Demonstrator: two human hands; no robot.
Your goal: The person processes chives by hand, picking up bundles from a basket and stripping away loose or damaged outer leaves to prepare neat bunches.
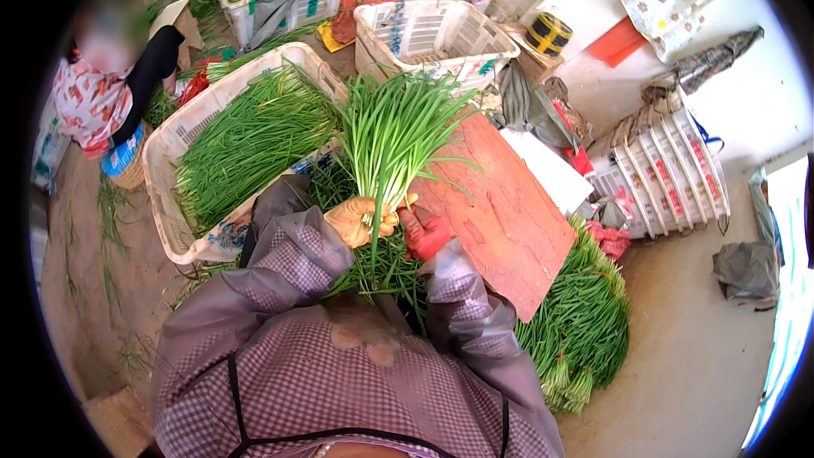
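Both hands, left hand (363,220), right hand (424,233), gripping chive bunch (392,131), red board (500,203) beside

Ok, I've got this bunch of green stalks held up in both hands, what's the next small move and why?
Probably even up the bunch of green stalks. The left hand and right hand both grip it at its narrow waist, yet the tips fan out unevenly, a few bending sideways over the red board. Tidying them first seems sensible.
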